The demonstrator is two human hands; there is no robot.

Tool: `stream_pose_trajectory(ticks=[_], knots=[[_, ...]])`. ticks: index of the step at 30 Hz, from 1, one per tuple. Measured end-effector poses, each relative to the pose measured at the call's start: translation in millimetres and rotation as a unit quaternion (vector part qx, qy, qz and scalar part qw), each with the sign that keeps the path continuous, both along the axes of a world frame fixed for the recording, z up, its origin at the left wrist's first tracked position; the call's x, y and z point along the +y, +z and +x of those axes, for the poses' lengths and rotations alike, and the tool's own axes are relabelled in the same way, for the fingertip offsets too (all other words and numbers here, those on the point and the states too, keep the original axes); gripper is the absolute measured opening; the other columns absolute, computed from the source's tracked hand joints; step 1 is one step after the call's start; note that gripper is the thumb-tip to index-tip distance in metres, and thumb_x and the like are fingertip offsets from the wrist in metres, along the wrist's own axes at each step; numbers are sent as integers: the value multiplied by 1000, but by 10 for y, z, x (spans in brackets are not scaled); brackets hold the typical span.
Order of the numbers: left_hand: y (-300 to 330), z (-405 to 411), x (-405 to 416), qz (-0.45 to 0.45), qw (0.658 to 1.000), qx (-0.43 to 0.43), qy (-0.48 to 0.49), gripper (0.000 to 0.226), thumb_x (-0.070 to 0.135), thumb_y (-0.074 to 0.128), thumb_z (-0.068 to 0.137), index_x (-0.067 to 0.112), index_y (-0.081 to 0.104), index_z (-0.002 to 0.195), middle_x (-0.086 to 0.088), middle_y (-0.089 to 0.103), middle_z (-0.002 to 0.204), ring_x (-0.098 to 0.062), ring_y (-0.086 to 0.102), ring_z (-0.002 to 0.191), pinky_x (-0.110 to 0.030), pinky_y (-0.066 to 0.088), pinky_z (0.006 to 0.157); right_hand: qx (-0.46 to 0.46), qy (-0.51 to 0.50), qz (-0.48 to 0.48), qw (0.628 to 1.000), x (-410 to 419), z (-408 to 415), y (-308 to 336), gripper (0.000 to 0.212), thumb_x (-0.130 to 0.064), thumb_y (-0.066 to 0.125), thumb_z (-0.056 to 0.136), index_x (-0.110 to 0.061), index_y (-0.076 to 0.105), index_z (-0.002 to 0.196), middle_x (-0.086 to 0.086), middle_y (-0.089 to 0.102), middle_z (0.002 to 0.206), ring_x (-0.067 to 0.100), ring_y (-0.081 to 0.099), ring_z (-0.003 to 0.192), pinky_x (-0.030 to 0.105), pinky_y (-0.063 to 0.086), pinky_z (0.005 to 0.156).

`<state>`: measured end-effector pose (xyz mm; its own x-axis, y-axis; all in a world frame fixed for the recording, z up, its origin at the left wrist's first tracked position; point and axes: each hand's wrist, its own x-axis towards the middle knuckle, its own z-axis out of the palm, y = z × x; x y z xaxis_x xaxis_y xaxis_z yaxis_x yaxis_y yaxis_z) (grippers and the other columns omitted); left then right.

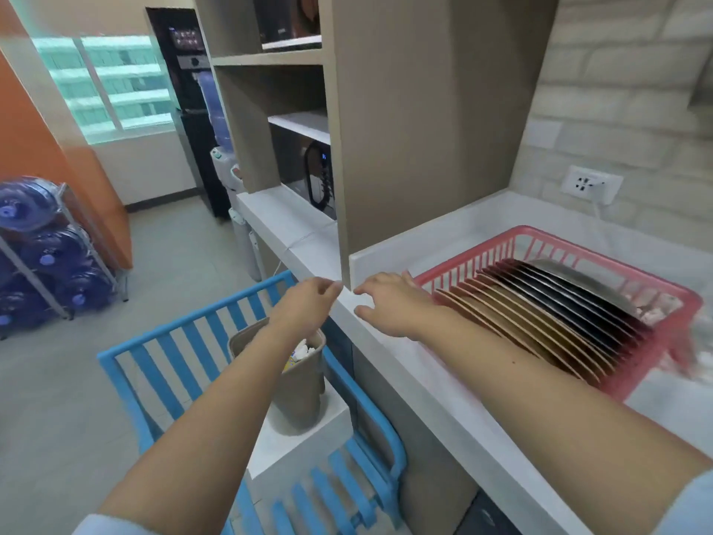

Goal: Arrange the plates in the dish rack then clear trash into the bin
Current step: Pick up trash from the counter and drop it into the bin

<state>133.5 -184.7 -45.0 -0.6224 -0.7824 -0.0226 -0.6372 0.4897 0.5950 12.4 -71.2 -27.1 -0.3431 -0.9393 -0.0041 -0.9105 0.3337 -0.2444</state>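
Now both arms outstretched. Left hand over bin, fingers loosely curled, fingertips together; whether anything pinched, cannot tell. Right hand at counter edge, fingers spread and relaxed, holding nothing. Plates upright in row, brown then black, in pink dish rack on counter. Bin on white box on blue chair, just beside counter front, crumpled trash inside. Rack's right end blurred; forearm hides nearest plates' lower edges.
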Motion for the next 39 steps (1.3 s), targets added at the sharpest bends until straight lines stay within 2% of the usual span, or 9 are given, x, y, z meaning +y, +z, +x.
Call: stream_pose_trajectory(ticks=[5, 10, 13, 17, 20, 26, 28, 31, 39], knots=[[587, -279, 762, -21, 992, 115, -44, 45, 51, 39, 100, 23, 59, 129, 5, 64, 125, -17, 57, 112, -35, 44, 91, 29, -16, -85, 996, 831, 3, 490, 41, -38, 43, 96, -28, 51, 135, 0, 48, 142, 21, 37, 135, 47, 7, 121], [847, -630, 1542, -18, 974, 196, -114, 27, 43, 49, 98, 29, 65, 115, 20, 63, 103, -2, 58, 96, -21, 40, 77, 19, -85, -195, 977, 1740, -84, 642, 32, -39, 43, 93, -31, 66, 115, -3, 63, 118, 21, 52, 114, 44, 30, 109], [816, -943, 2080, -1, 962, 212, -170, 22, 43, 54, 95, 33, 67, 110, 19, 66, 102, -4, 62, 100, -28, 46, 89, -1, -146, -206, 968, 2383, -243, 555, 31, -39, 46, 94, -31, 64, 118, -4, 60, 125, 21, 48, 120, 41, 32, 106], [687, -1289, 2775, 1, 950, 196, -243, 23, 40, 54, 97, 30, 67, 113, 16, 67, 105, -6, 61, 102, -28, 46, 88, -94, -229, -225, 942, 3138, -470, 269, 29, -35, 51, 95, -31, 63, 120, -7, 56, 127, 15, 42, 122, 38, 39, 101], [615, -1508, 3173, 3, 940, 186, -285, 19, 36, 55, 97, 32, 67, 110, 22, 65, 98, 5, 58, 92, -15, 42, 76, -146, -282, -262, 911, 3570, -647, 54, 23, -33, 52, 94, -29, 68, 110, -8, 58, 115, 13, 50, 112, 33, 45, 93], [379, -2146, 3718, 74, 918, 183, -345, 14, 27, 57, 96, 27, 69, 105, 16, 69, 85, 11, 63, 73, -8, 45, 67, -189, -394, -286, 853, 4261, -1042, -261, 18, -32, 54, 94, -30, 69, 105, -10, 58, 115, 10, 53, 103, 28, 45, 86], [253, -2378, 3845, 94, 911, 164, -365, 15, 28, 57, 95, 29, 69, 104, 14, 70, 87, 5, 65, 70, -16, 51, 75, -201, -429, -291, 831, 4444, -1180, -336, 19, -30, 55, 94, -29, 70, 104, -12, 57, 114, 9, 53, 103, 27, 45, 85], [65, -2714, 4028, 114, 906, 138, -384, 11, 34, 59, 93, 42, 66, 93, 16, 69, 93, -10, 67, 80, -39, 54, 87, -181, -475, -287, 812, 4699, -1405, -429, 18, -28, 56, 93, -28, 70, 105, -10, 59, 113, 9, 54, 102, 28, 46, 84], [-371, -3302, 4354, 112, 900, 54, -419, 17, 36, 56, 95, 39, 69, 105, 19, 68, 105, -6, 63, 98, -34, 52, 89, -61, -601, -241, 760, 5193, -2216, -721, 35, -23, 64, 86, -22, 57, 121, 2, 47, 123, 21, 36, 121, 36, 47, 88]])
